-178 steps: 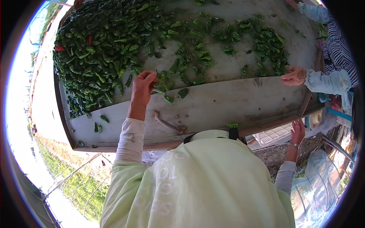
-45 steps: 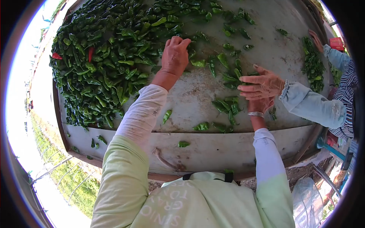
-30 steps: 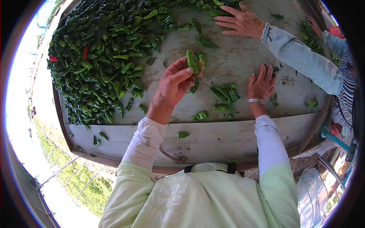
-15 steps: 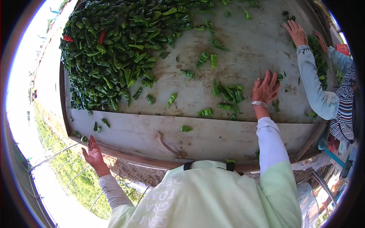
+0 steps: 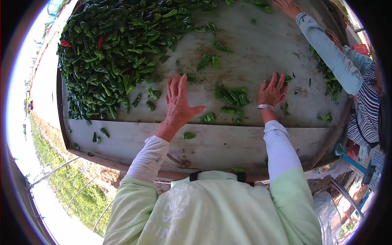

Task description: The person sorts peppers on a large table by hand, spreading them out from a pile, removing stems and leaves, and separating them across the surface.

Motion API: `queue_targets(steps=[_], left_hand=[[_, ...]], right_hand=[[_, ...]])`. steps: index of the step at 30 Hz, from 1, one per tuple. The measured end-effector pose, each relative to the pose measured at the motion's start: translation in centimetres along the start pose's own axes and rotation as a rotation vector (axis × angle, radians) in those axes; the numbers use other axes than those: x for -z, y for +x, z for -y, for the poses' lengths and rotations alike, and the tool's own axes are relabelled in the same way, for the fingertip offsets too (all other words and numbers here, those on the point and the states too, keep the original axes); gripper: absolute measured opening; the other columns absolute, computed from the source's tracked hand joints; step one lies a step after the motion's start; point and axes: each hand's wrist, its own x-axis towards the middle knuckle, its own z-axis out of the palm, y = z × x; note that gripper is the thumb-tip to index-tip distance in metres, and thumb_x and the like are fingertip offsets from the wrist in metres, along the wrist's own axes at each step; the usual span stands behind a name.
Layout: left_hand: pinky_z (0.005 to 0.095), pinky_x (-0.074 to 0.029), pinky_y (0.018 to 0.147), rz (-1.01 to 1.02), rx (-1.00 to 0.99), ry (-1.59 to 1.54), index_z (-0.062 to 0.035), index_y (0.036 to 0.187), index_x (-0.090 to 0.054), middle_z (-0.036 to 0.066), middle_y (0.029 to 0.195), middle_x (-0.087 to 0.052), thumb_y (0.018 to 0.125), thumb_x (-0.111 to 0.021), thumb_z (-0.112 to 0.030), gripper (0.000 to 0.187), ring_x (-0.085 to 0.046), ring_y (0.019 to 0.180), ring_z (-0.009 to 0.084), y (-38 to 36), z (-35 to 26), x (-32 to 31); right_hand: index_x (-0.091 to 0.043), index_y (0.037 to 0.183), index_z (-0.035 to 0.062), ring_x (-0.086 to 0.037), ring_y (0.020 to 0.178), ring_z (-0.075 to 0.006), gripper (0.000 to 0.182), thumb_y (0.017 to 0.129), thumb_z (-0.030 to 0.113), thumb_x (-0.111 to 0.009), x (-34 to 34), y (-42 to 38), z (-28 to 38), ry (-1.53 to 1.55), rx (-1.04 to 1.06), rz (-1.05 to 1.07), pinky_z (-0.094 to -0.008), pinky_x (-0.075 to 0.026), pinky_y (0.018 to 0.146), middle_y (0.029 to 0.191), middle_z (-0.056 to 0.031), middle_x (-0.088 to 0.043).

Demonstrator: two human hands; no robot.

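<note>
My left hand (image 5: 178,102) reaches over the tabletop with its thumb spread wide and its fingers stretched forward. One green pepper (image 5: 189,77) shows just past its fingertips. To the right, my right hand (image 5: 271,93), with a silvery band at the wrist, lies with fingers spread and holds nothing that I can see. Another green pepper (image 5: 288,78) is by its fingertips. Between my hands lies a small cluster of green peppers (image 5: 232,96). A great heap of green peppers (image 5: 102,65) covers the table's left side, with a red pepper (image 5: 101,42) among them.
A worn metal-topped table (image 5: 261,45) has a raised wooden edge (image 5: 110,162) along the front. Across at the right, a co-worker's sleeved arm (image 5: 326,49) reaches over it beside more green peppers (image 5: 326,77). Clear plastic (image 5: 326,212) hangs low at the right.
My left hand has moved from the table's front left corner to the middle, leaving the pepper near that corner. My right hand stays near its spot. The co-worker's hand has reached farther away.
</note>
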Motion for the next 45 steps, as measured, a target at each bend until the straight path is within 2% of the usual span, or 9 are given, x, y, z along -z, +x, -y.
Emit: queue_targets(steps=[7, 13, 15, 16, 18, 24, 30, 36, 45], left_hand=[[0.0548, -0.027, 0.098, 0.239, -0.208, 0.093, -0.0152, 0.140, -0.026, 0.016, 0.144, -0.021, 0.046, -0.086, -0.035, 0.113, -0.019, 0.133, 0.0395, -1.5, -4.8, -3.6], [0.0535, -0.029, 0.097, 0.007, -0.254, -0.061, -0.0155, 0.136, -0.034, 0.015, 0.141, -0.027, 0.063, -0.078, -0.030, 0.087, -0.023, 0.131, 0.0397, 3.7, -8.0, -9.1], [0.0532, -0.030, 0.096, 0.009, -0.210, -0.745, -0.0151, 0.133, -0.038, 0.014, 0.137, -0.034, 0.070, -0.072, -0.025, 0.073, -0.024, 0.131, 0.0396, 6.7, -8.9, -9.9], [0.0532, -0.030, 0.096, -0.004, -0.205, -0.743, -0.0151, 0.133, -0.038, 0.014, 0.137, -0.034, 0.070, -0.072, -0.025, 0.073, -0.024, 0.131, 0.0396, 7.9, -9.3, -8.5], [0.0530, -0.031, 0.096, -0.120, -0.347, -0.282, -0.0153, 0.130, -0.041, 0.013, 0.134, -0.037, 0.072, -0.070, -0.023, 0.066, -0.025, 0.131, 0.0393, 10.1, -9.6, -5.6], [0.0557, -0.032, 0.093, -0.444, -0.151, 0.215, -0.0167, 0.129, -0.044, 0.014, 0.136, -0.035, 0.074, -0.069, -0.037, 0.064, -0.024, 0.130, 0.0395, 22.8, -0.5, 2.3], [0.0629, -0.025, 0.098, -0.143, 0.125, 0.400, -0.0258, 0.138, -0.034, 0.016, 0.145, -0.023, 0.068, -0.066, -0.060, 0.084, -0.017, 0.134, 0.0386, 29.3, 3.0, 6.8], [0.0656, -0.022, 0.098, -0.056, 0.019, 0.395, -0.0295, 0.136, -0.037, 0.017, 0.145, -0.022, 0.071, -0.065, -0.057, 0.076, -0.015, 0.134, 0.0407, 25.9, 0.5, 2.7], [0.0686, -0.024, 0.095, 0.120, -0.280, 0.128, -0.0237, 0.133, -0.041, 0.015, 0.145, -0.018, 0.075, -0.069, -0.037, 0.066, -0.010, 0.135, 0.0402, 9.9, -5.8, -3.2]], right_hand=[[-0.040, 0.127, 0.0193, -0.025, 0.126, -0.0408, 0.052, 0.079, 0.028, -0.060, 0.9, -0.6, -0.6, 0.025, 0.002, 0.029, -0.0561, -0.029, 0.093, 0.141, -0.0076, -0.026], [-0.039, 0.130, 0.0203, -0.023, 0.128, -0.0411, 0.054, 0.081, 0.026, -0.058, 0.5, 0.2, 0.0, 0.057, -0.004, 0.065, -0.0569, -0.027, 0.096, 0.144, -0.0052, -0.024], [-0.038, 0.131, 0.0206, -0.022, 0.128, -0.0411, 0.054, 0.081, 0.025, -0.058, 0.5, 0.4, 0.0, 0.036, 0.001, 0.076, -0.0567, -0.027, 0.096, 0.145, -0.0045, -0.023], [-0.037, 0.131, 0.0211, -0.022, 0.128, -0.0411, 0.055, 0.081, 0.023, -0.058, 0.6, 0.4, 0.1, 0.026, -0.015, 0.096, -0.0563, -0.026, 0.097, 0.145, -0.0042, -0.023], [-0.037, 0.132, 0.0216, -0.022, 0.128, -0.0410, 0.056, 0.081, 0.022, -0.059, 1.0, 0.2, 0.4, 0.019, -0.025, 0.128, -0.0560, -0.026, 0.097, 0.145, -0.0040, -0.022], [-0.035, 0.133, 0.0199, -0.022, 0.129, -0.0408, 0.058, 0.080, 0.018, -0.059, 1.1, 0.5, 0.6, 0.018, -0.028, 0.089, -0.0553, -0.026, 0.097, 0.145, -0.0053, -0.022], [-0.036, 0.133, 0.0174, -0.022, 0.128, -0.0412, 0.059, 0.079, 0.017, -0.060, 1.7, 0.4, 0.8, 0.020, -0.021, 0.123, -0.0557, -0.026, 0.096, 0.145, -0.0070, -0.023], [-0.036, 0.133, 0.0171, -0.022, 0.128, -0.0416, 0.060, 0.078, 0.017, -0.060, 1.9, 0.2, 0.8, 0.018, -0.012, 0.133, -0.0553, -0.026, 0.096, 0.146, -0.0070, -0.022], [-0.036, 0.133, 0.0180, -0.022, 0.129, -0.0410, 0.060, 0.078, 0.018, -0.060, 1.7, 0.3, 0.6, 0.018, -0.002, 0.126, -0.0549, -0.026, 0.096, 0.145, -0.0059, -0.022]])
